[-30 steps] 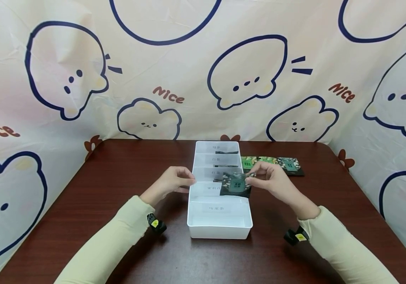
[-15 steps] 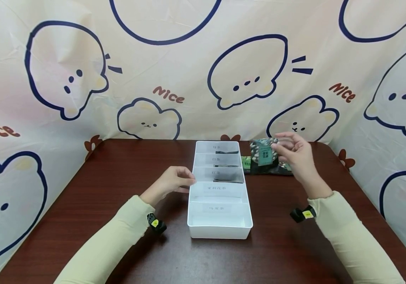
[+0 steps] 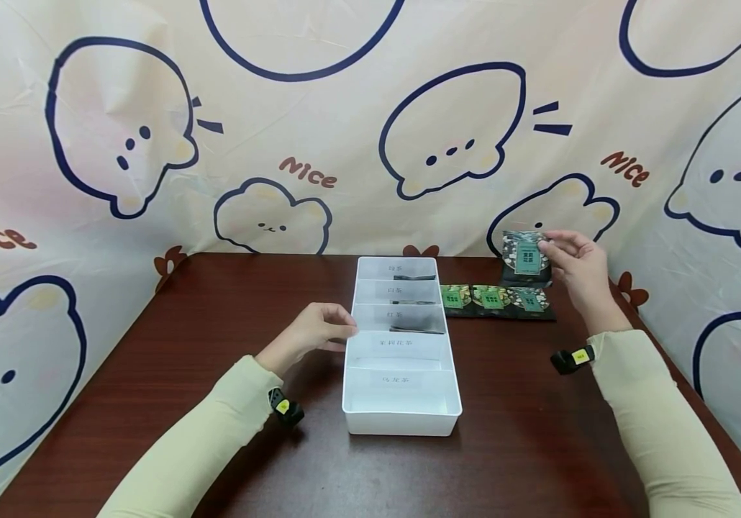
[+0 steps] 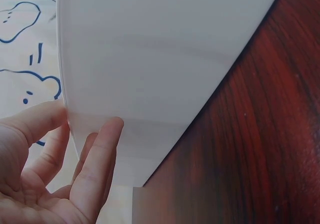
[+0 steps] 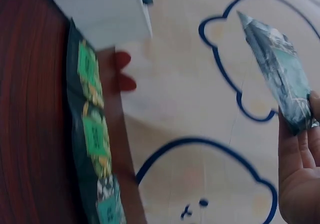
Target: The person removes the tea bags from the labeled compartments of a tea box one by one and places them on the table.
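Note:
My right hand (image 3: 580,270) pinches a dark green patterned sachet (image 3: 527,257) by its right edge, raised above the back right of the table. In the right wrist view the sachet (image 5: 281,69) tilts, with the hand (image 5: 300,169) at its lower end. Below it, three sachets (image 3: 490,300) lie in a row against the right side of a white divided box (image 3: 403,424). At the box's left rim, my left hand (image 3: 312,331) grips the edge; in the left wrist view the fingers (image 4: 102,159) touch the outer wall (image 4: 145,74).
The box has several labelled compartments; dark sachets stand edge-on in the three far ones, such as one sachet (image 3: 416,330). The two near compartments show bare white floors. A brown wooden table (image 3: 247,288) lies beneath, with a cartoon-printed cloth (image 3: 344,129) behind it.
My right hand has carried the sachet from over the box back and to the right, past the row, which is uncovered again. The left hand and box have not moved.

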Tool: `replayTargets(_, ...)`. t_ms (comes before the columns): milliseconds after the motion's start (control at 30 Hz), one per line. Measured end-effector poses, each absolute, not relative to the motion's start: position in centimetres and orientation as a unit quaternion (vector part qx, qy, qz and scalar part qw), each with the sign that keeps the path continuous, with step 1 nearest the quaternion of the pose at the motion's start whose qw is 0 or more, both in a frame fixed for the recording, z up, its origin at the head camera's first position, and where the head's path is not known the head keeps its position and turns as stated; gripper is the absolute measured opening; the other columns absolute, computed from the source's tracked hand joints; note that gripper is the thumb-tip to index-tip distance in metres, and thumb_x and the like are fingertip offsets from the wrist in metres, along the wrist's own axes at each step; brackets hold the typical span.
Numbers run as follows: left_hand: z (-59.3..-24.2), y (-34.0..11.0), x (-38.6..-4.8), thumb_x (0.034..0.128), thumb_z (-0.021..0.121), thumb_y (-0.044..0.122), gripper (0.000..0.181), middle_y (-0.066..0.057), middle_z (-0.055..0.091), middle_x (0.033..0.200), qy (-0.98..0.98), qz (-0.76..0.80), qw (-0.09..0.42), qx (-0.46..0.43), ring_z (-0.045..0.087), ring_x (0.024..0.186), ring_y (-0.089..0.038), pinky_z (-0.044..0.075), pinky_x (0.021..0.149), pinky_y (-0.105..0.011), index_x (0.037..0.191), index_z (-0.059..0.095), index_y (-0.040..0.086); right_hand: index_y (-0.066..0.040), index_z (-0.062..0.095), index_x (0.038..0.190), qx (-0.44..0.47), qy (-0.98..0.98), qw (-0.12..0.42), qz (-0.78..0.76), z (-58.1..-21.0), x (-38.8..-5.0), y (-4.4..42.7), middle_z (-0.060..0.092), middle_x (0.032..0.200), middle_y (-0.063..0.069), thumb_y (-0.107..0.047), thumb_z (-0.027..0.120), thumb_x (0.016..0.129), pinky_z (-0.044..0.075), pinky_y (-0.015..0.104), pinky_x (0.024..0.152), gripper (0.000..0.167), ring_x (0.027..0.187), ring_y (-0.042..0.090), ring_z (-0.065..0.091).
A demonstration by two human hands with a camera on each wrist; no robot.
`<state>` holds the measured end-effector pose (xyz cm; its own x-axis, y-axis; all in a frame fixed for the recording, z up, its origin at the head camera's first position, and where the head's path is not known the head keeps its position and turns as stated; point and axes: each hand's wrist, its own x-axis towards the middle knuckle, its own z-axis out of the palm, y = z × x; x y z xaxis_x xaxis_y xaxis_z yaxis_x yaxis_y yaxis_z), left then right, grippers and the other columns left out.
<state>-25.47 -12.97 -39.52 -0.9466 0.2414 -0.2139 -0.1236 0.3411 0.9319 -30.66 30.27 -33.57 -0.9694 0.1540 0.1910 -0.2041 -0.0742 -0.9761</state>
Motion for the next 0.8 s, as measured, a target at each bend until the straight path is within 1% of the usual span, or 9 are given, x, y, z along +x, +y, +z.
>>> replayTargets(100,-39.5,-13.0,-25.5,0.0849,0.073,0.008,0.014,-0.015,0.063,0.104,0.802,0.575,0.158,0.038,0.066,0.086,-0.023,0.059,0.079,-0.045,0.094,0.066,0.001,-0.015,0.068,0.11,-0.008,-0.689,0.112,0.716,-33.9,-31.2,31.5,0.072,0.089,-0.015,-0.021,0.077,0.081,0.055,0.017,0.063,0.031,0.081,0.004,0.062)
replayTargets(200,-39.5,-13.0,-25.5,0.0849,0.073,0.008,0.014,-0.015,0.063,0.103,0.799,0.579,0.16,0.038,0.066,0.085,-0.022,0.059,0.079,-0.044,0.094,0.066,0.0,-0.018,0.064,0.119,-0.036,-0.712,0.094,0.695,-34.3,-31.7,33.0,0.069,0.092,-0.019,-0.026,0.078,0.08,0.054,0.014,0.065,0.042,0.088,0.004,0.059)
replayTargets(233,-39.5,-13.0,-25.5,0.0848,0.073,0.007,0.014,-0.015,0.063,0.103,0.797,0.581,0.161,0.037,0.066,0.085,-0.022,0.059,0.079,-0.044,0.094,0.066,0.0,-0.017,0.062,0.123,-0.044,-0.715,0.087,0.692,-34.5,-31.8,33.5,0.068,0.094,-0.02,-0.027,0.078,0.08,0.054,0.013,0.066,0.046,0.09,0.003,0.058)
replayTargets(367,-39.5,-12.9,-25.4,0.0849,0.073,0.007,0.014,-0.016,0.062,0.102,0.796,0.581,0.163,0.035,0.066,0.084,-0.022,0.059,0.079,-0.045,0.094,0.066,0.0,-0.021,0.058,0.129,-0.07,-0.71,0.061,0.698,-35.2,-32.3,35.3,0.063,0.104,-0.019,-0.023,0.078,0.08,0.053,0.012,0.068,0.053,0.095,0.002,0.056)
replayTargets(500,-39.6,-12.9,-25.4,0.085,0.073,0.007,0.014,-0.016,0.063,0.103,0.797,0.581,0.164,0.032,0.066,0.085,-0.022,0.058,0.081,-0.046,0.094,0.066,0.0,-0.021,0.056,0.132,-0.088,-0.678,0.047,0.728,-35.9,-32.3,36.5,0.063,0.103,-0.017,-0.013,0.078,0.08,0.053,0.013,0.067,0.057,0.091,0.0,0.058)
replayTargets(567,-39.6,-12.8,-25.4,0.0851,0.073,0.007,0.014,-0.016,0.063,0.104,0.796,0.582,0.165,0.031,0.066,0.085,-0.022,0.058,0.081,-0.047,0.094,0.066,0.0,-0.018,0.054,0.134,-0.093,-0.664,0.043,0.741,-36.3,-32.2,36.8,0.064,0.1,-0.017,-0.009,0.077,0.081,0.054,0.014,0.067,0.059,0.089,0.0,0.059)
replayTargets(667,-39.7,-12.9,-25.5,0.085,0.073,0.007,0.014,-0.016,0.063,0.104,0.794,0.584,0.165,0.032,0.066,0.084,-0.022,0.058,0.081,-0.047,0.095,0.065,-0.001,-0.018,0.054,0.134,-0.096,-0.652,0.036,0.751,-36.8,-32.0,36.9,0.064,0.097,-0.018,-0.008,0.078,0.08,0.055,0.015,0.066,0.06,0.086,-0.001,0.06)
replayTargets(800,-39.7,-13.0,-25.5,0.0849,0.073,0.007,0.014,-0.016,0.062,0.104,0.794,0.584,0.163,0.033,0.066,0.085,-0.023,0.058,0.081,-0.046,0.095,0.066,-0.001,-0.018,0.055,0.131,-0.09,-0.649,0.023,0.755,-37.4,-31.7,36.4,0.064,0.096,-0.018,-0.008,0.078,0.08,0.055,0.016,0.065,0.056,0.085,-0.002,0.061)
